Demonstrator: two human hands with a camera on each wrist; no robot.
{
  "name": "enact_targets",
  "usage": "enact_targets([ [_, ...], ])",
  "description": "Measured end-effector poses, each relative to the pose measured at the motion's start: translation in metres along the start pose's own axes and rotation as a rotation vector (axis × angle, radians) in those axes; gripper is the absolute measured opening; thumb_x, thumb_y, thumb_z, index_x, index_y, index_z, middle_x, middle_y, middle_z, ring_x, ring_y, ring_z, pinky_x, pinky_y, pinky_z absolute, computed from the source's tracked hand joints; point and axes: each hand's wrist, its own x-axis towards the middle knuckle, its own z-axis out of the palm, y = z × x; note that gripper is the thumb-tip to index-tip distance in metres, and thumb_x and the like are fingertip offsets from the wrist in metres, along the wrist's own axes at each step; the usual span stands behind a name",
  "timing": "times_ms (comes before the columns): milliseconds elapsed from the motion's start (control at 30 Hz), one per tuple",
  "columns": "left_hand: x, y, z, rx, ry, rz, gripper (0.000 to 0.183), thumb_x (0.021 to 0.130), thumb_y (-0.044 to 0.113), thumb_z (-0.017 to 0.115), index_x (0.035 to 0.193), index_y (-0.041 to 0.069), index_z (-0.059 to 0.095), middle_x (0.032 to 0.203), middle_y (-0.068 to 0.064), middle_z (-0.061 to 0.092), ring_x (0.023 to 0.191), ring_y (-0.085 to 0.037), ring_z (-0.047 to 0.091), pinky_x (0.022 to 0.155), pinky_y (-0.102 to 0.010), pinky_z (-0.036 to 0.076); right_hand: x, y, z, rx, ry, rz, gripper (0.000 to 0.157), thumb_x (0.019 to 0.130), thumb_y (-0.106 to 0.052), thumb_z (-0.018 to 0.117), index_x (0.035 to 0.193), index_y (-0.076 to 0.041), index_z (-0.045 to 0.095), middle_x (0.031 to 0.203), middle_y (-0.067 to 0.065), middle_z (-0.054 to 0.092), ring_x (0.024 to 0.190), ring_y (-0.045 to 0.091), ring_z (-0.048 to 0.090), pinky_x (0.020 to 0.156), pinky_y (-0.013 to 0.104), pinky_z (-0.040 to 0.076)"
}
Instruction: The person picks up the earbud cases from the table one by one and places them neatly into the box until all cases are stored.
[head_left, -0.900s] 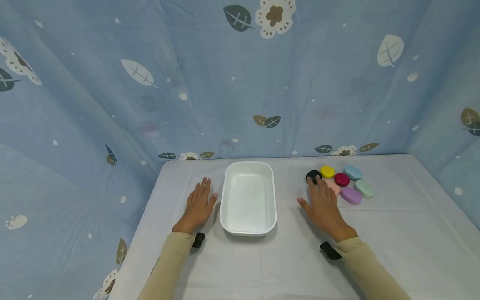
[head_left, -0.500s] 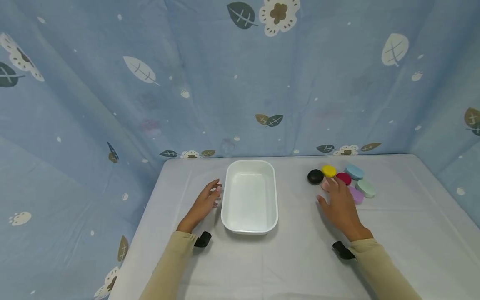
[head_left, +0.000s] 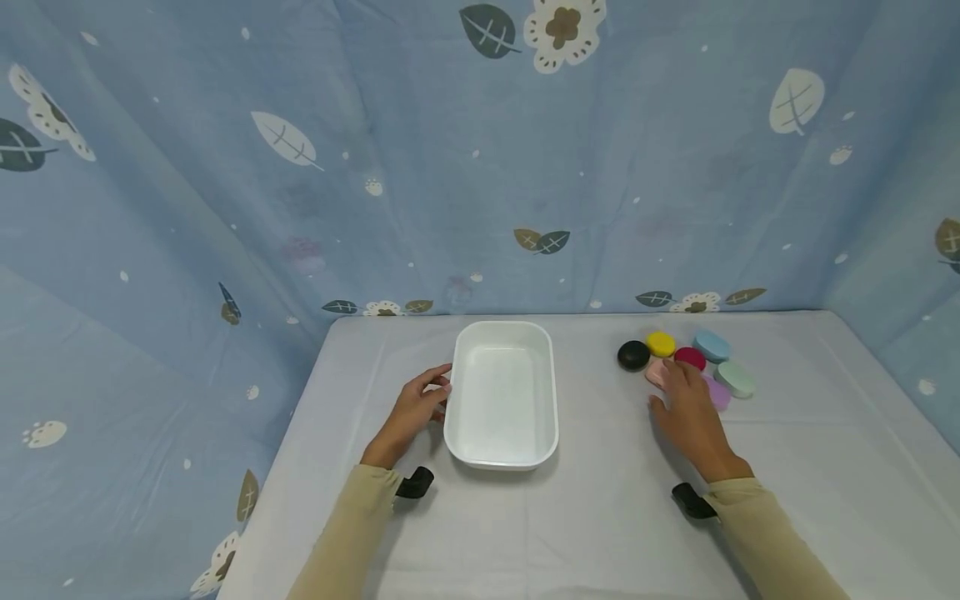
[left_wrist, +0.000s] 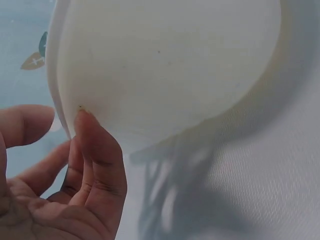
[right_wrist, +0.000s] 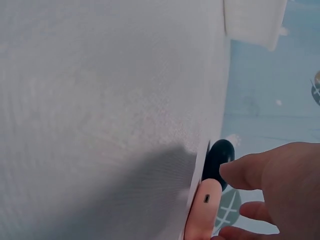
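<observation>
My left hand (head_left: pixel 407 414) is at the left side of a white rectangular tray (head_left: pixel 501 464), fingers loosely bent. In the left wrist view a fingertip meets the tray's outer wall (left_wrist: pixel 165 75), with the thumb apart from it. Over on the right, my right hand (head_left: pixel 692 421) hovers with bent fingers at a pink rounded case (head_left: pixel 656 372), partly covering it. That case has a small port in its side in the right wrist view. A black disc-shaped piece (head_left: pixel 633 356) lies beside it, and a purple one (head_left: pixel 719 393) is partly hidden behind the hand.
Yellow (head_left: pixel 661 343), dark red (head_left: pixel 690 358), light blue (head_left: pixel 712 344) and pale green (head_left: pixel 735 380) rounded pieces lie close together behind and right of the right hand. A white cloth (head_left: pixel 592 517) covers the table. A blue patterned curtain (head_left: pixel 420 150) rises along its back.
The left hand has turned from flat on the table to bent fingers at the tray's side. The right hand has moved right, off the black piece, its fingers now bent at the pink case.
</observation>
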Motion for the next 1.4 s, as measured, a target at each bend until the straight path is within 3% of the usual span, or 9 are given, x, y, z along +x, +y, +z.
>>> enact_targets([
  [333,0.001,-0.004,0.003,-0.085,0.036,-0.04,0.046,0.105,0.009,0.063,0.151,0.006,0.058,0.121,-0.014,0.055,0.079,-0.017,0.06,0.067,-0.03,0.053,0.002,0.005,0.004,0.005,0.013,-0.036,0.062,0.089,0.007,0.076,0.144,0.018,0.05,0.138,0.042,0.048,0.126,0.058,0.042,0.109,0.072,0.04],
  [700,0.001,-0.002,0.005,-0.128,0.048,-0.043,0.045,0.105,0.004,0.063,0.149,0.004,0.059,0.116,-0.013,0.056,0.074,-0.016,0.057,0.061,-0.027,0.052,0.007,0.003,0.007,-0.031,0.041,-0.068,0.049,0.087,0.011,0.076,0.131,0.019,0.058,0.122,0.038,0.052,0.111,0.055,0.045,0.094,0.068,0.049],
  [1167,-0.001,-0.004,0.006,-0.166,0.058,-0.036,0.044,0.104,0.003,0.064,0.147,0.004,0.061,0.113,-0.012,0.057,0.071,-0.015,0.056,0.057,-0.027,0.053,0.012,-0.001,0.006,-0.006,0.011,-0.105,0.044,0.089,0.004,0.081,0.127,0.019,0.063,0.119,0.037,0.067,0.109,0.053,0.058,0.101,0.067,0.048],
  [1400,0.0,-0.005,0.006,-0.165,0.061,-0.038,0.043,0.104,0.005,0.065,0.147,0.005,0.061,0.113,-0.012,0.057,0.073,-0.015,0.055,0.058,-0.027,0.052,0.015,-0.019,0.0,0.049,0.032,-0.153,0.039,0.092,0.002,0.078,0.126,0.018,0.065,0.121,0.036,0.068,0.115,0.053,0.057,0.105,0.066,0.047],
])
